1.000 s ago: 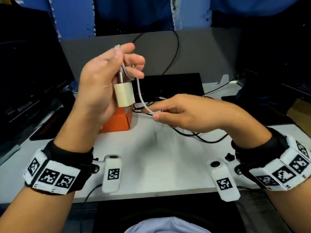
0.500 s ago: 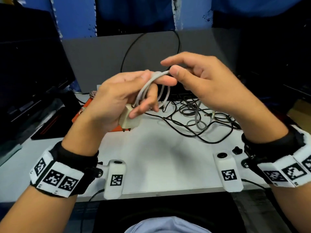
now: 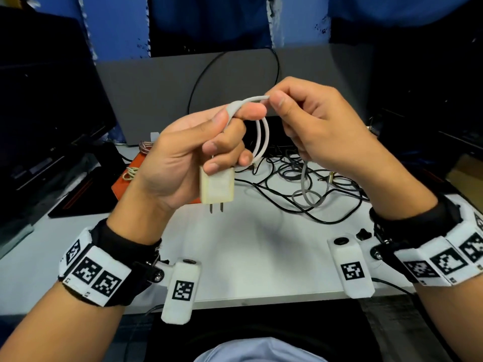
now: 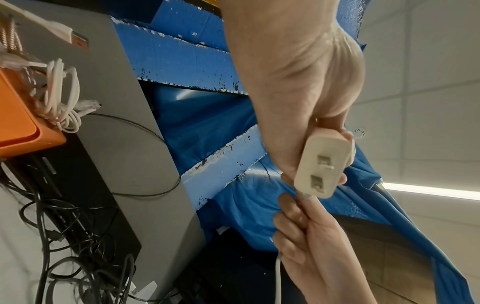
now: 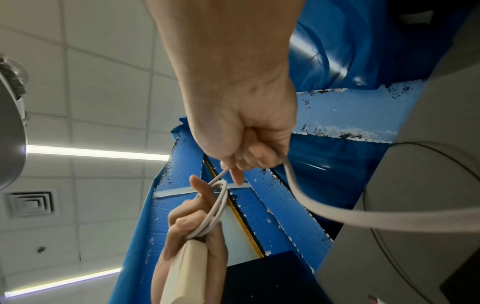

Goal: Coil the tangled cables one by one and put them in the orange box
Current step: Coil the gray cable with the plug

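Both hands are raised above the white tabletop (image 3: 251, 246), palms turned toward each other. The left hand (image 3: 183, 158) curls its fingers around a cream, square plastic wall charger (image 3: 217, 188), prongs pointing down, with loops of the thin white charging cable (image 3: 261, 138) hanging from its index finger. The right hand (image 3: 321, 126) pinches the cable's end between thumb and forefinger, its other fingers curled. The orange plastic box (image 3: 125, 182) sits behind the left hand, already containing coiled cords. A tangle of black and grey cables (image 3: 308, 184) lies on the table below the right hand.
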Demonstrator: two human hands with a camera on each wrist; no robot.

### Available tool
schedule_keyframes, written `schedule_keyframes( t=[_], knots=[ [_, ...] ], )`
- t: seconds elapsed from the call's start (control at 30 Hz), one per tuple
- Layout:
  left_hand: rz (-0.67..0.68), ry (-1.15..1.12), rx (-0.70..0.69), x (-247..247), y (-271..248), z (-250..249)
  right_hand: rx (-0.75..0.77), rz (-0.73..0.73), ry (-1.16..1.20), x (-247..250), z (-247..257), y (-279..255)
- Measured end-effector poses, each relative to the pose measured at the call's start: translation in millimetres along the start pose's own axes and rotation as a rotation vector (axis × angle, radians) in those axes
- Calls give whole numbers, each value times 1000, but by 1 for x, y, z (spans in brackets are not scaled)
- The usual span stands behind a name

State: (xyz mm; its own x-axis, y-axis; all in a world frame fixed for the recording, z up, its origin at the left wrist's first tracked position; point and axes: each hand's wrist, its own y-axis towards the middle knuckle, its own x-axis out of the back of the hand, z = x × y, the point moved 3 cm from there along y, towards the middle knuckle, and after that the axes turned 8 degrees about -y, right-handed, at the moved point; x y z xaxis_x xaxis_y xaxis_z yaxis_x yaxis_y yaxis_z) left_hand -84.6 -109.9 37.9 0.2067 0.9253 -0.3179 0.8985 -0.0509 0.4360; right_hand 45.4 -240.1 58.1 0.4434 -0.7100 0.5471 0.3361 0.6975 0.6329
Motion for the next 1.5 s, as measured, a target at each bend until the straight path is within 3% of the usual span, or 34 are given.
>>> schedule_keyframes(
  t=[0.23,0.4,0.5,0.57,0.67,0.77,0.83,0.97,1.03,1.27,1.5],
  knots=[
    [27,-140,-74,-4,2,-2,-65,178,-50,-11,-9,-2],
    [-138,-124,-218,2,3,-8,-115,229,-93,-17,-16,-2],
    [-198,-108,-257,7,3,-10,-80,342,-216,-29,-15,-4],
    [-280,160,-284,8,2,-14,-38,477,-317,-40,-10,-10],
    [-347,810,-326,10,2,-16,42,570,-304,-44,1,-18],
    [-340,1227,-146,15,2,-8,72,579,-260,-35,10,-20],
    [-332,1333,-28,19,0,-6,47,503,-184,-22,14,-17],
    [-173,996,80,10,-4,-8,60,196,-64,-3,12,-9],
    [-173,835,74,6,-4,-11,56,94,-1,-4,7,-6],
    [-83,514,-6,5,-3,-8,34,91,0,-13,5,-7],
    [25,152,55,-9,-1,11,8,89,-52,-8,4,-5]
  ],
)
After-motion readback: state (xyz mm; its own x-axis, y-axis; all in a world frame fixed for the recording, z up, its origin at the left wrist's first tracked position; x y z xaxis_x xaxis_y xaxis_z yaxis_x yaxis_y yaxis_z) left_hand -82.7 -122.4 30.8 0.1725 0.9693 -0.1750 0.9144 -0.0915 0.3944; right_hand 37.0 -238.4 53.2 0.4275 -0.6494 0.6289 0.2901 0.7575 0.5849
